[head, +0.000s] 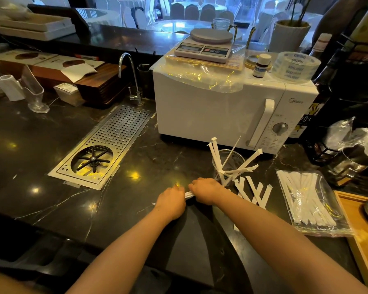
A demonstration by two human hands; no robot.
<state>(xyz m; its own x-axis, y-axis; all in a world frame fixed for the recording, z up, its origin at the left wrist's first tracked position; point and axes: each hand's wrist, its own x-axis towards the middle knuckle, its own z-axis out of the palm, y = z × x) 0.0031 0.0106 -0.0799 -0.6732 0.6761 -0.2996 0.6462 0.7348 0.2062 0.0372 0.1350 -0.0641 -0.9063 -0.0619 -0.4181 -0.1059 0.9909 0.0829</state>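
My left hand (172, 202) and my right hand (204, 190) meet over the dark marble counter, both gripping one white paper-wrapped straw (188, 195) that shows between them. Just beyond my right hand stands a clear glass (232, 161) with several wrapped straws leaning out of it. Several more wrapped straws (255, 193) lie loose on the counter to the right of the glass. A clear plastic bag of wrapped straws (310, 203) lies further right.
A white microwave (221, 111) with a kitchen scale (208, 44), a small bottle and a tape roll on top stands behind the glass. A perforated metal rinser tray (106, 145) and tap (132, 77) lie left. A wooden tray (361, 234) sits at the right edge.
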